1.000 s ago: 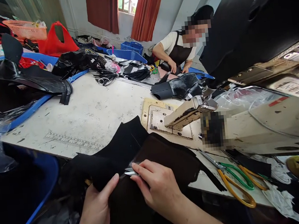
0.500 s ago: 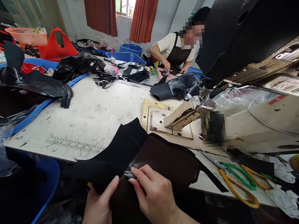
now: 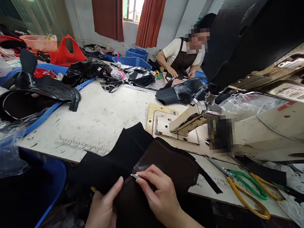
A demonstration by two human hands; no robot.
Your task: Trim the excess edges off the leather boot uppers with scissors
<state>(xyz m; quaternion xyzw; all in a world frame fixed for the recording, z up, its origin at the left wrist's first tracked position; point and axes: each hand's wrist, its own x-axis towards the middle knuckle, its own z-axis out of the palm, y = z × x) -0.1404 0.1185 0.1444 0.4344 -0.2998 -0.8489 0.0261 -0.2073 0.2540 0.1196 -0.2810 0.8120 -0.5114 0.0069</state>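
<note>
A large piece of black fabric [image 3: 122, 145] joined to a dark brown panel [image 3: 169, 158] hangs over the front edge of the table. My left hand [image 3: 104, 207] grips it from below and the left, thumb lying on top by the seam. Pinched between the thumb and fingers of my right hand [image 3: 161, 191] is a pair of small thread snips [image 3: 134, 176]. Their bright tip points left, at the seam, a short way from my left thumb. Most of the snips are hidden by my fingers.
A sewing machine arm [image 3: 187, 119] juts over the white table [image 3: 109, 110]. Green and yellow-handled scissors [image 3: 243, 187] lie at the right edge. A blue bin [image 3: 58, 175] stands at lower left, and black boot pieces [image 3: 43, 93] lie above it. Across the table sits a co-worker [image 3: 184, 54].
The snips have turned in my right fingers, and their two blades now show as one narrow bright tip. My left hand keeps its grip. The whole view has shifted slightly.
</note>
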